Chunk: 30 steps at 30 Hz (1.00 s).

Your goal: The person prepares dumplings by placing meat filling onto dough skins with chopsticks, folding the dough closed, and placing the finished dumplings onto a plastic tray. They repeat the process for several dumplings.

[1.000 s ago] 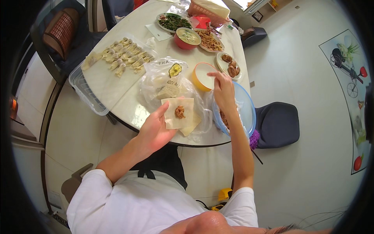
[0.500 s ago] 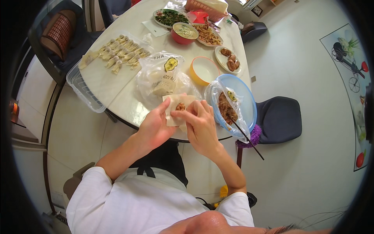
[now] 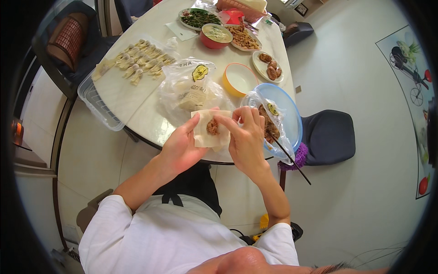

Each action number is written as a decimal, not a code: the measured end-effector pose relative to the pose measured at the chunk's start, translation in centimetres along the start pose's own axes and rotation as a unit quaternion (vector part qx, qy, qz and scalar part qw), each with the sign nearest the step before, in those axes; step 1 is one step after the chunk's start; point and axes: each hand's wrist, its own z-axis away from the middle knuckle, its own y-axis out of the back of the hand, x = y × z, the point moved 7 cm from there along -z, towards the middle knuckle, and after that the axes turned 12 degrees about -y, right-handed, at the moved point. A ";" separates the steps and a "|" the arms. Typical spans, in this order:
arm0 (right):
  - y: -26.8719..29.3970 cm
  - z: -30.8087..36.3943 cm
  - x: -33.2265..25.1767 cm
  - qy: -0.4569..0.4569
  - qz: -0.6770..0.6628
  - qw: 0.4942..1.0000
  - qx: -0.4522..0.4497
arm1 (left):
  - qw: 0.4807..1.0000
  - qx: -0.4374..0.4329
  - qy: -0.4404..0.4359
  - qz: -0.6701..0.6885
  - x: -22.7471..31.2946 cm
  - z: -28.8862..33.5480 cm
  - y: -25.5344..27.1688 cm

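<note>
A square, pale wonton wrapper (image 3: 200, 134) lies on the fingers of my left hand (image 3: 179, 144), its thumb over the left edge. A small lump of minced meat filling (image 3: 212, 127) sits at the wrapper's middle. My right hand (image 3: 246, 139) is closed at the upper right side of the wrapper, fingertips on it beside the filling; its thumb is largely hidden. Just beyond, a clear plastic bag (image 3: 194, 86) holds more pale wrappers. Right of my hands, a bag of minced meat (image 3: 269, 124) rests in a blue basin (image 3: 294, 121), with dark chopsticks (image 3: 292, 161) sticking out.
Folded wontons (image 3: 143, 57) fill a clear tray lid at the left, above a plastic box (image 3: 98, 109). An orange-rimmed bowl (image 3: 240, 78), a plate of browned pieces (image 3: 261, 68), a red soup bowl (image 3: 216, 39) and a greens dish (image 3: 200, 19) stand farther back. A dark chair (image 3: 329, 137) is at right.
My right fingertips have moved off the filling toward the wrapper's upper right edge. The filling now shows more fully. My left hand stays nearly still.
</note>
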 end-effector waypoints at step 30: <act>-0.3 4.0 -2.0 0.080 -0.052 0.993 0.072 | 0.999 -0.043 0.022 -0.011 -0.2 0.8 -1.2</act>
